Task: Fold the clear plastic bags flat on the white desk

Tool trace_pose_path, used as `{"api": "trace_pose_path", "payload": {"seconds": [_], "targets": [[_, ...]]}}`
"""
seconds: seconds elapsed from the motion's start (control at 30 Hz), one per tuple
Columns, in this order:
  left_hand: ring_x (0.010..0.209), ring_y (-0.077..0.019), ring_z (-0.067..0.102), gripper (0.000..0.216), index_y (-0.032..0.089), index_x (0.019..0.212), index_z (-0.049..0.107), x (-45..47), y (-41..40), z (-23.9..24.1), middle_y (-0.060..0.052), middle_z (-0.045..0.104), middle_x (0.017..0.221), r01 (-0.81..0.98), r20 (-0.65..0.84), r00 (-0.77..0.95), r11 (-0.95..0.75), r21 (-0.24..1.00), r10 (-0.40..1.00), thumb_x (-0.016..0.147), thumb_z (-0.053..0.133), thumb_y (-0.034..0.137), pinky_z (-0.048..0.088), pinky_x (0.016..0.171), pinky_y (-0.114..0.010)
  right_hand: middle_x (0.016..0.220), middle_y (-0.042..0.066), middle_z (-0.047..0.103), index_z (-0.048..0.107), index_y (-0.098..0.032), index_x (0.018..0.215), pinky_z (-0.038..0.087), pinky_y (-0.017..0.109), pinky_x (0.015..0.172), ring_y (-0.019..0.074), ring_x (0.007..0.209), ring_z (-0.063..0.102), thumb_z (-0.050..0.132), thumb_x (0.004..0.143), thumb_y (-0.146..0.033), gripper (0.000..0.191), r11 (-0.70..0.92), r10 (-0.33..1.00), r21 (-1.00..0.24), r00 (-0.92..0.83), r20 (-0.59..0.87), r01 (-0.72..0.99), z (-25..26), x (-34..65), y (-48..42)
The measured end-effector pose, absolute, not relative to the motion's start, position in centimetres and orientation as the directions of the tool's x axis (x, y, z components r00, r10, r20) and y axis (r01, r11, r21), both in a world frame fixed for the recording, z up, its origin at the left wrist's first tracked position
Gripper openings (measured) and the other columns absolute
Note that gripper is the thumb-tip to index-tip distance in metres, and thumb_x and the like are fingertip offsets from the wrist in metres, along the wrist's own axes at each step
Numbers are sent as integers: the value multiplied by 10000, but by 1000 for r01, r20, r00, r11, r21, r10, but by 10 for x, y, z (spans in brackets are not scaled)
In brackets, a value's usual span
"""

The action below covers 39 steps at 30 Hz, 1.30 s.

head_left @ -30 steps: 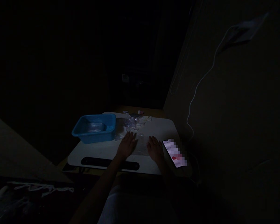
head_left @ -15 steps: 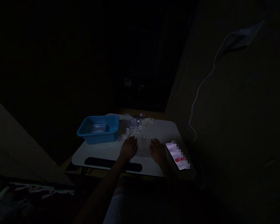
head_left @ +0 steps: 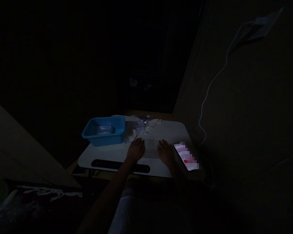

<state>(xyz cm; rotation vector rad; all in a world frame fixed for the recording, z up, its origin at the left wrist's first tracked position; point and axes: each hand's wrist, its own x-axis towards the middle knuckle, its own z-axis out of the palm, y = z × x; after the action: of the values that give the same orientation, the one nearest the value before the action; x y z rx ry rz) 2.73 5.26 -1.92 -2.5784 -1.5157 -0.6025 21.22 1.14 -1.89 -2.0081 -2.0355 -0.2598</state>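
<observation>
A clear plastic bag or sheet [head_left: 151,149] lies flat on the white table [head_left: 172,131]. My left hand [head_left: 136,149] rests open on its left side, fingers stretched forward. On its right side my right hand [head_left: 165,152] lies flat and open too. Between the two hands the plastic shows; its exact kind is hard to make out in the dim light. Close to the right hand is a phone [head_left: 185,156] with a lit screen.
A blue basin [head_left: 107,139] with clear plastic inside stands at the table's left. Crumpled clear plastic [head_left: 141,123] and a pale cloth-like piece [head_left: 155,124] lie at the back. A black strip [head_left: 119,165] runs along the front edge. A white cable [head_left: 206,94] hangs at right.
The view has shifted slightly, so the table sits a little higher in the picture. Both hands stay flat on the plastic, with hardly any movement against it.
</observation>
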Motion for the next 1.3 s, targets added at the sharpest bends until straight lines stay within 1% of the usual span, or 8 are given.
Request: {"api": "trace_pose_path", "payload": {"seconds": [0.1, 0.3, 0.6, 0.93, 1.1, 1.3], "targets": [[1195, -238, 416, 386, 141, 1185, 514, 27, 53, -20, -120, 485, 1273, 852, 395, 430, -509, 118, 812, 850, 366, 261, 342, 980, -409, 1356, 96, 400, 451, -188, 1248, 246, 420, 992, 209, 1247, 340, 253, 899, -334, 427, 13, 949, -60, 6, 315, 998, -20, 212, 12], [1201, -247, 408, 397, 103, 1194, 508, 27, 51, -16, -148, 473, 1278, 856, 360, 436, -503, 117, 825, 847, 384, 251, 325, 995, -386, 1350, 101, 407, 448, -179, 1250, 249, 414, 990, 212, 1244, 343, 257, 899, -325, 426, 22, 950, -58, -3, 311, 998, -16, 212, 10], [1186, -235, 422, 392, 136, 1188, 507, 27, 53, -17, -113, 486, 1272, 857, 374, 436, -504, 104, 819, 838, 383, 261, 345, 979, -395, 1350, 98, 408, 445, -181, 1254, 246, 408, 994, 208, 1242, 345, 256, 898, -328, 429, 18, 950, -69, 4, 313, 997, -16, 211, 10], [1194, -243, 412, 396, 115, 1186, 508, 26, 53, -17, -131, 480, 1271, 854, 367, 438, -507, 115, 821, 840, 388, 265, 336, 989, -387, 1357, 94, 398, 437, -183, 1261, 236, 411, 1001, 205, 1252, 330, 244, 899, -334, 437, 17, 951, -86, 10, 310, 996, -16, 211, 9], [1184, -230, 420, 385, 133, 1182, 507, 26, 53, -16, -112, 488, 1266, 859, 361, 437, -501, 105, 824, 841, 387, 265, 339, 984, -385, 1358, 89, 398, 435, -186, 1264, 235, 409, 1003, 205, 1250, 333, 246, 897, -326, 436, 19, 954, -100, 12, 298, 995, -14, 211, 9], [1194, -237, 411, 395, 124, 1189, 505, 26, 53, -16, -120, 485, 1266, 857, 365, 446, -508, 90, 817, 850, 371, 276, 335, 991, -383, 1363, 102, 387, 432, -177, 1264, 229, 415, 1004, 208, 1256, 322, 240, 898, -331, 441, 17, 955, -97, 12, 296, 995, -15, 210, 10]]}}
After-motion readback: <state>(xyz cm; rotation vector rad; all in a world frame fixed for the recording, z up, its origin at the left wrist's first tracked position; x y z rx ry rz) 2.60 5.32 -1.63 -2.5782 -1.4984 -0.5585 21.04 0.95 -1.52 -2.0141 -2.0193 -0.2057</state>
